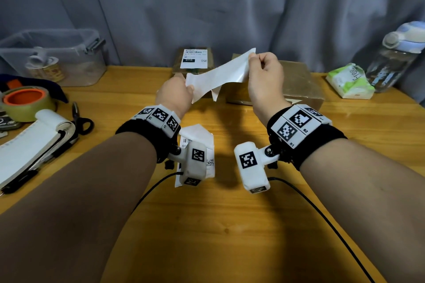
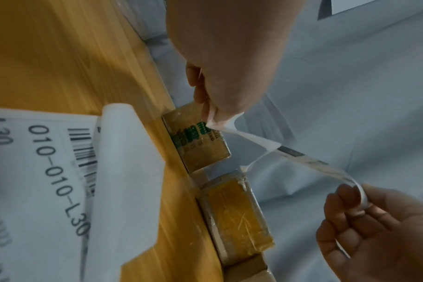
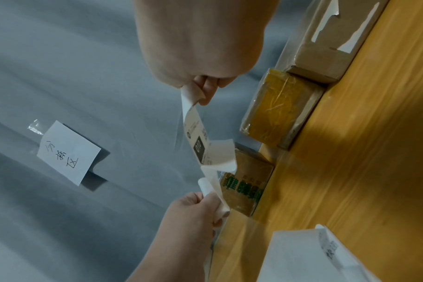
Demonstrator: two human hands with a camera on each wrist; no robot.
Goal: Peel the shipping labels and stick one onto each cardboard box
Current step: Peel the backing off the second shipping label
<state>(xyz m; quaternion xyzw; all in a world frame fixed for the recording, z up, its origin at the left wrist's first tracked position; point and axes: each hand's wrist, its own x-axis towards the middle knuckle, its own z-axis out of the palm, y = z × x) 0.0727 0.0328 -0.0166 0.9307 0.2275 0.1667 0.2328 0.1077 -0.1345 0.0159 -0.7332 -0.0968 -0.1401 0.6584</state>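
2 hands hold a white paper shipping label (image 1: 219,74) in the air above the wooden table (image 1: 207,225): the left hand (image 1: 176,92) pinches its lower end, the right hand (image 1: 264,76) its upper corner. Beyond it, a small brown cardboard box (image 1: 193,61) already wears a label, beside a larger tape-wrapped cardboard box (image 1: 296,82). Only the right wrist view shows the held label's black print; the head view sees its blank back.

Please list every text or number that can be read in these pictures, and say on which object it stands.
"010-010-L30": label sheet on the table.
"010": label on the far small box.
"R1", "R2": right wristband.
Green print on the small box, the handwritten note, the tissue pack: not readable.
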